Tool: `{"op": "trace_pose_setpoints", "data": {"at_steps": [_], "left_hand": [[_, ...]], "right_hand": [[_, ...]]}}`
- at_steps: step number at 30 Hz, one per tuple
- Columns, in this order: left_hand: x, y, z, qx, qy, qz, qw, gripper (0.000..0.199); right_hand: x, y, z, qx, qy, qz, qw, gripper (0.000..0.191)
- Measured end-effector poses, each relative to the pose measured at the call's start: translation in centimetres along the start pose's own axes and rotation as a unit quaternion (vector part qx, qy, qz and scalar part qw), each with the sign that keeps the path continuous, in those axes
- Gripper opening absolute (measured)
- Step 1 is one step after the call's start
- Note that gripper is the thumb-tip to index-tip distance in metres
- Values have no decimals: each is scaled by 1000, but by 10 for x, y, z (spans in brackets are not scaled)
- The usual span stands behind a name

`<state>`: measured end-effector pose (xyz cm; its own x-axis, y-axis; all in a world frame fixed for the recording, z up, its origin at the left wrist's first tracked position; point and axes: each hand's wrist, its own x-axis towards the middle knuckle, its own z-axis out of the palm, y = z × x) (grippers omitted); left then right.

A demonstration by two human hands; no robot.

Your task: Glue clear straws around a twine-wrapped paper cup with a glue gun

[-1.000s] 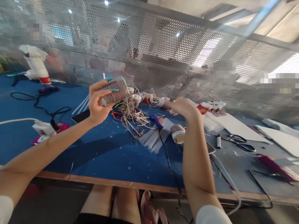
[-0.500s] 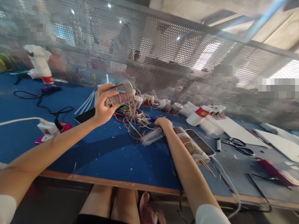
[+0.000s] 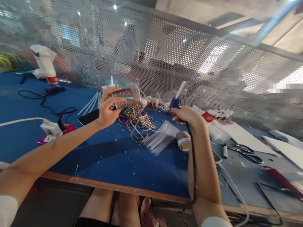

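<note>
My left hand (image 3: 110, 107) is wrapped round a clear cylinder wound with brownish cord (image 3: 126, 96), held on its side above the table. My right hand (image 3: 186, 114) grips a blue glue gun (image 3: 175, 103), raised, with a white stick rising from it and a black cable hanging along my forearm. Beneath and between the hands lies a tangle of beige cord (image 3: 140, 118). A bundle of clear sticks (image 3: 162, 137) rests on the blue table (image 3: 113, 170), beside a brown and white wrapped roll (image 3: 183, 141) partly hidden by my right arm.
A perforated metal screen (image 3: 163, 53) runs along the back. White plug adapter (image 3: 50, 130) and black phone (image 3: 88, 118) lie left. On the right are scissors (image 3: 246, 149), a white lighter (image 3: 224, 150), white boards (image 3: 251, 137), a purple case (image 3: 281, 179) and a red-and-white cup (image 3: 209, 115).
My right hand has lifted the blue glue gun up and to the right, uncovering the clear sticks. My left hand still holds the cylinder, now slightly turned.
</note>
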<state>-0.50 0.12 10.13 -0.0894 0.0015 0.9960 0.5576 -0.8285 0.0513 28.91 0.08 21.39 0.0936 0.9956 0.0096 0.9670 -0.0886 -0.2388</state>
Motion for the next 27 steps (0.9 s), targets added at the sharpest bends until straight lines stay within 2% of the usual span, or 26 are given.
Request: {"op": "trace_pose_setpoints", "data": {"at_steps": [2,6,9,11,14,18,21,24,27], "left_hand": [[0,0,0,10,-2,4,1000,17],[-3,-2,0,18,-11,-5,1000,12],[-5,-3,1,10,-20,0,1000,13],[-5,-3,1,10,-20,9,1000,13],[-5,-3,3,-28,-23,3,999,20],[-8,-6,6,-112,-54,-67,990,33],[-10,-10,8,-145,-61,-106,982,39],[-10,-13,9,-156,-59,-112,980,46],[-9,-14,10,-168,-60,-104,978,48]], "right_hand": [[-12,-2,-10,78,1,-13,997,35],[-29,-4,-18,213,91,-103,967,30],[-36,-5,-20,263,90,-155,948,31],[-41,-6,-21,308,69,-187,930,31],[-50,-11,-22,404,43,-225,886,30],[-55,-17,-24,513,-9,-242,823,21],[-47,-17,-24,585,-82,-233,772,15],[-33,-16,-19,593,-179,-210,756,17],[-20,-19,-7,583,-229,-215,749,16]]}}
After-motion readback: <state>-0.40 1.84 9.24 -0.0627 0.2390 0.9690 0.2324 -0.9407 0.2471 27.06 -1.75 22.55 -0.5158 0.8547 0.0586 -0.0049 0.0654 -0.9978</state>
